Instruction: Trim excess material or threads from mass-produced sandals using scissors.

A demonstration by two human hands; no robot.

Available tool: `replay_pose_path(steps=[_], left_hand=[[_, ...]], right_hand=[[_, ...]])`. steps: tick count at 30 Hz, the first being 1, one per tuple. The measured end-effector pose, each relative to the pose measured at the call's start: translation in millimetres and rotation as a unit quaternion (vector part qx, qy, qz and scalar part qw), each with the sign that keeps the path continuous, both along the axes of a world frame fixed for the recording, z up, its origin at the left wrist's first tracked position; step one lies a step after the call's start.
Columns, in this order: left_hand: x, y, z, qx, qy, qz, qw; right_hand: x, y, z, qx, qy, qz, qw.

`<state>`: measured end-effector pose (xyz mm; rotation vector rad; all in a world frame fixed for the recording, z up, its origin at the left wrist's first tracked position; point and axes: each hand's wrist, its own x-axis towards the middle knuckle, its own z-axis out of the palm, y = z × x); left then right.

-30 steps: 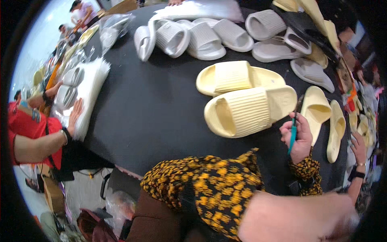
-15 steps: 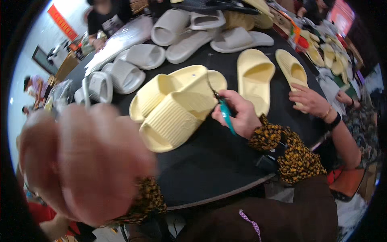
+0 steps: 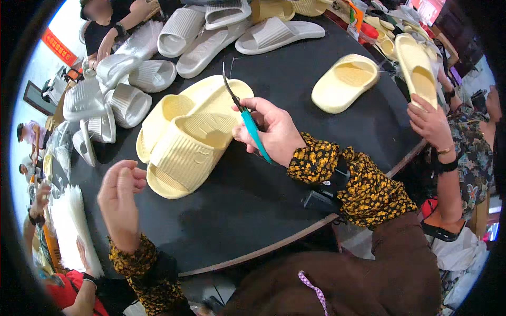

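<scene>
In my right hand (image 3: 271, 129) is a pair of teal-handled thread snips (image 3: 252, 129), its dark blades pointing up and away over the toe end of a yellow slipper. My left hand (image 3: 121, 197) is raised left of the slippers, with thumb and fingertips brought together; anything between them is too small to make out. Two pale yellow slippers lie between my hands: the nearer one (image 3: 187, 150), with a ribbed strap, overlaps the farther one (image 3: 174, 108). Neither hand visibly grips them. Farther right, a single yellow slipper (image 3: 342, 87) rests on the black table (image 3: 274, 195).
Grey slippers (image 3: 208, 50) are heaped along the far and left sides. At right, a co-worker's hand (image 3: 431, 124) holds another yellow slipper (image 3: 419, 68). A stack of clear plastic bags (image 3: 76, 226) lies left, near a person in red. Another person sits beyond the far-left edge.
My left hand has dropped from close to the camera to beside the slippers. The co-worker's slipper has been lifted off the table. The single slipper has turned, and my view has shifted.
</scene>
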<state>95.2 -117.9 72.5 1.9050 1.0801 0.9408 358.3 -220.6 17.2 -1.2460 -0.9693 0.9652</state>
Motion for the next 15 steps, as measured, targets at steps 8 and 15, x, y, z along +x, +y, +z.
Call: replay_pose_path(steps=[8,15], left_hand=[[-17,-3,-43,-0.129,-0.014,0.010,0.991],[1,0,-35,-0.252,-0.075,-0.031,0.964]], right_hand=[[-7,5,-2,0.028,0.000,-0.017,0.999],[-7,7,-11,0.050,-0.045,-0.004,0.998]])
